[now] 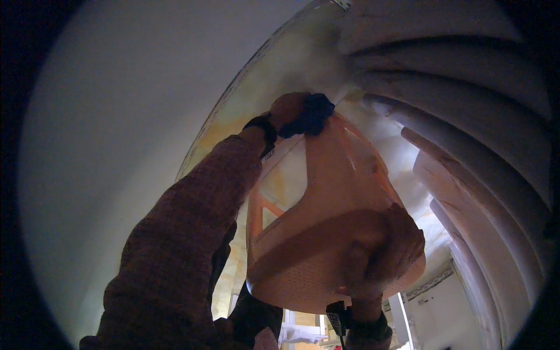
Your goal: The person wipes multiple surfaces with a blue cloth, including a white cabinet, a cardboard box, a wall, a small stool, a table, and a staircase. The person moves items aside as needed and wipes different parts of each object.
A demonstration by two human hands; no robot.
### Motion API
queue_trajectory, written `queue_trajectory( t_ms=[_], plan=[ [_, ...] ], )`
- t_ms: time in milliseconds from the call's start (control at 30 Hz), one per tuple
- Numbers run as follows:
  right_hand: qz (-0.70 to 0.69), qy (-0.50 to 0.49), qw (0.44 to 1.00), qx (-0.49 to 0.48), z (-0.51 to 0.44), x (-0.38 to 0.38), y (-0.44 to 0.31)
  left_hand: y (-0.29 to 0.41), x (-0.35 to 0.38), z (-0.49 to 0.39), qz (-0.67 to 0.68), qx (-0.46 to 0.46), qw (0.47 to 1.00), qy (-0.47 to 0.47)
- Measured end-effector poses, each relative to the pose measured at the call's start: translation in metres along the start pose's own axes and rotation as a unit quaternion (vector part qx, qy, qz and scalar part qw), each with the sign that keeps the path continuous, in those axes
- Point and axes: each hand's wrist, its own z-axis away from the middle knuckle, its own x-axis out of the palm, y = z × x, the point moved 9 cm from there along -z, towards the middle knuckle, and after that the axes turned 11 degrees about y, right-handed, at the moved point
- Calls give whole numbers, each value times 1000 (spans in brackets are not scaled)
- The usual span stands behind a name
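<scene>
An orange plastic chair [332, 192], with openings in its moulded shell, fills the middle of the head view. My left hand [291, 107] reaches from the lower left, closed on a bunched dark blue cloth [313, 116] that touches the chair's narrow upper part. At the lower right of the chair, my right hand [387, 245] lies over its broad surface, with the fingers at the outer edge. That hand is dark and somewhat blurred. Both wrists carry black bands.
A pale wall-like surface [100, 131] curves down the left side. Long folds of greyish fabric, apparently a curtain [481, 127], hang close on the right. Marbled floor tiles [232, 271] lie behind the chair. White furniture and fabric [302, 333] show at the bottom.
</scene>
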Motion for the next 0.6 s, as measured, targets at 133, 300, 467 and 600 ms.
queue_trajectory(
  t_ms=[133,300,467,600],
  plan=[
    [1,5,1000,3,2,1,2,-31,-10,22,161,-97,981,46],
    [-9,4,1000,9,7,3,6,-66,-6,79,67,-73,994,51],
    [-11,21,999,-31,13,0,7,-82,6,164,265,-64,951,144],
    [9,2,1000,1,21,4,11,-94,68,255,678,-364,630,107]
  ],
)
